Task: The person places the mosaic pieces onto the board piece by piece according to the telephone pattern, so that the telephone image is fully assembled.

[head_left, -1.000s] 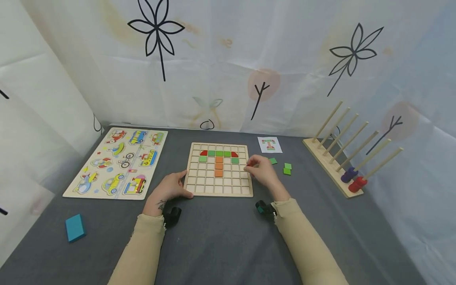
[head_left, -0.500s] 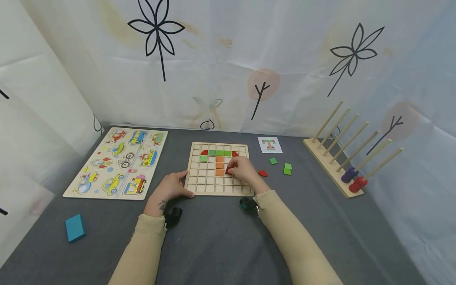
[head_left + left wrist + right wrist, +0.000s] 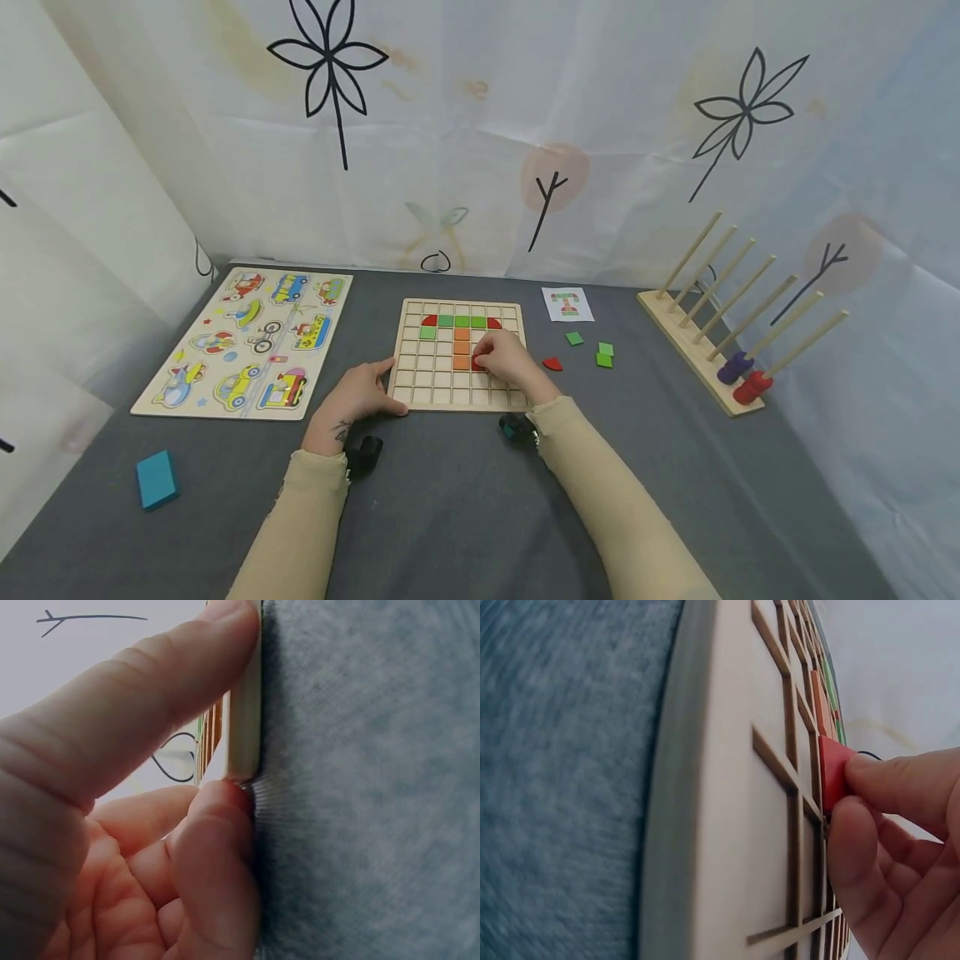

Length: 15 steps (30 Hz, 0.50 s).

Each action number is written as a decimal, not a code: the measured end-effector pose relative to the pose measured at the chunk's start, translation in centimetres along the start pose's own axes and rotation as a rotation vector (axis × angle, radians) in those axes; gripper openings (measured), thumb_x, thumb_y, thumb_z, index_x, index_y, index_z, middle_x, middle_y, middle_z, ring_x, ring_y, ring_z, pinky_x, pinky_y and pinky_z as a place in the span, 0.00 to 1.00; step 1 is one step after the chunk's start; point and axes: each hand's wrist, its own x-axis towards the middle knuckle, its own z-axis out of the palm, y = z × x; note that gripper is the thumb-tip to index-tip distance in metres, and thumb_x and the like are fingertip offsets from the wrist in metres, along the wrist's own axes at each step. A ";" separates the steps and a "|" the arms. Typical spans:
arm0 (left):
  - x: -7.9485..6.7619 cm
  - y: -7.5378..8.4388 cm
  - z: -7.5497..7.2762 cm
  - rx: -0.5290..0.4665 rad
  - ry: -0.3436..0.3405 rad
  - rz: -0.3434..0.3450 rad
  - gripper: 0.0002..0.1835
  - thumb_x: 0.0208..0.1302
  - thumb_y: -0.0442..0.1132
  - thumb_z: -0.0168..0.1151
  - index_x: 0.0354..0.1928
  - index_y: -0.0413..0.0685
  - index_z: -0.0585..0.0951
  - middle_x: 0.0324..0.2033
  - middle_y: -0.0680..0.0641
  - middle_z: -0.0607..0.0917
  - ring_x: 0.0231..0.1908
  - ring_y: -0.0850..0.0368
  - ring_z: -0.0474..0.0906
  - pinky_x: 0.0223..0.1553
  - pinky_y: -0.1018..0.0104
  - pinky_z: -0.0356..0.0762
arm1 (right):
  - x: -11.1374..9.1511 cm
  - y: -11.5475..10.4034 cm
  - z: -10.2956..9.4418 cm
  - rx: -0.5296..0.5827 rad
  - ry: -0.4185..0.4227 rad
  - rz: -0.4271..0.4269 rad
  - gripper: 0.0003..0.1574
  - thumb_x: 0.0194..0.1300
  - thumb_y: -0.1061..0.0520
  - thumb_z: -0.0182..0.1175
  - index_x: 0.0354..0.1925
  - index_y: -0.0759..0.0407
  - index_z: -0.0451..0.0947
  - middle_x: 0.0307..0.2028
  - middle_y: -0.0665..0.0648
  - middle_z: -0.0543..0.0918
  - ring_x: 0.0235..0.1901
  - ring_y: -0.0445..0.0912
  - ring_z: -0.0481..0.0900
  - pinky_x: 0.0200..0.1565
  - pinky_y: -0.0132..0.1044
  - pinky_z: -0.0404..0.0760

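Observation:
My left hand (image 3: 358, 395) grips the near left corner of a square wooden grid board (image 3: 423, 379), thumb along its front edge and fingers at its left side. On the board, red corner pieces, green squares and a column of orange squares (image 3: 461, 350) form part of a T. Thumb and fingertips of my right hand (image 3: 512, 363) pinch a red tile (image 3: 834, 769) at the grid, just right of the lowest orange square. The hand hides several cells behind it. To the board's right lie a red rounded piece (image 3: 552, 364) and green squares (image 3: 604, 360).
A small picture card (image 3: 567, 305) showing a T lies behind the loose pieces. At the left is a vehicle puzzle board (image 3: 251, 342), with a blue block (image 3: 157, 480) nearer me. A wooden peg stand (image 3: 693, 346) with purple and red beads stands at the right.
My right hand has moved left from the board's right edge onto the grid, bringing the red tile beside the orange column. My left hand stays at the corner.

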 end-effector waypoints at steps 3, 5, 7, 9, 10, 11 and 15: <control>-0.1 0.1 0.0 0.003 -0.001 0.001 0.52 0.37 0.38 0.77 0.68 0.41 0.60 0.16 0.49 0.72 0.18 0.58 0.64 0.20 0.66 0.61 | 0.0 0.0 0.2 -0.035 0.004 0.000 0.06 0.60 0.62 0.59 0.35 0.60 0.83 0.36 0.56 0.82 0.35 0.46 0.77 0.39 0.38 0.75; -0.1 0.1 0.0 0.002 -0.001 0.000 0.53 0.37 0.38 0.77 0.68 0.41 0.60 0.16 0.49 0.72 0.18 0.59 0.64 0.20 0.66 0.61 | 0.0 0.0 0.3 -0.065 0.004 -0.009 0.07 0.61 0.61 0.59 0.36 0.59 0.84 0.38 0.56 0.83 0.38 0.46 0.77 0.41 0.39 0.75; -0.1 0.1 0.0 0.002 -0.001 -0.001 0.53 0.37 0.38 0.77 0.68 0.40 0.60 0.16 0.50 0.71 0.18 0.59 0.63 0.20 0.66 0.61 | -0.1 0.1 0.2 -0.074 0.005 -0.014 0.09 0.61 0.59 0.59 0.38 0.59 0.84 0.40 0.56 0.82 0.40 0.47 0.77 0.42 0.40 0.75; -0.1 0.1 0.0 0.002 0.000 -0.001 0.52 0.37 0.38 0.76 0.68 0.40 0.60 0.16 0.50 0.71 0.18 0.59 0.63 0.20 0.66 0.62 | -0.3 0.2 -0.2 -0.056 0.020 -0.018 0.10 0.62 0.58 0.59 0.41 0.58 0.83 0.41 0.56 0.82 0.40 0.47 0.77 0.41 0.40 0.75; -0.2 0.1 0.0 0.003 0.001 -0.001 0.52 0.37 0.39 0.76 0.68 0.40 0.60 0.16 0.50 0.72 0.18 0.59 0.63 0.20 0.66 0.62 | -0.4 0.3 -0.6 -0.030 0.034 -0.018 0.11 0.62 0.57 0.58 0.42 0.59 0.82 0.41 0.57 0.81 0.40 0.48 0.77 0.41 0.41 0.75; -0.2 0.1 0.0 0.004 0.001 0.000 0.52 0.38 0.39 0.76 0.68 0.40 0.60 0.16 0.50 0.72 0.18 0.59 0.64 0.20 0.66 0.62 | -0.5 0.4 -1.0 -0.004 0.049 -0.013 0.12 0.63 0.57 0.58 0.43 0.59 0.82 0.42 0.57 0.81 0.40 0.49 0.76 0.40 0.41 0.75; -0.2 0.1 0.0 0.004 0.003 0.002 0.52 0.38 0.39 0.76 0.68 0.40 0.60 0.16 0.49 0.72 0.18 0.59 0.64 0.20 0.66 0.62 | -1.0 1.6 -3.4 0.066 0.138 -0.003 0.15 0.64 0.57 0.55 0.47 0.62 0.79 0.42 0.59 0.81 0.40 0.51 0.76 0.39 0.42 0.74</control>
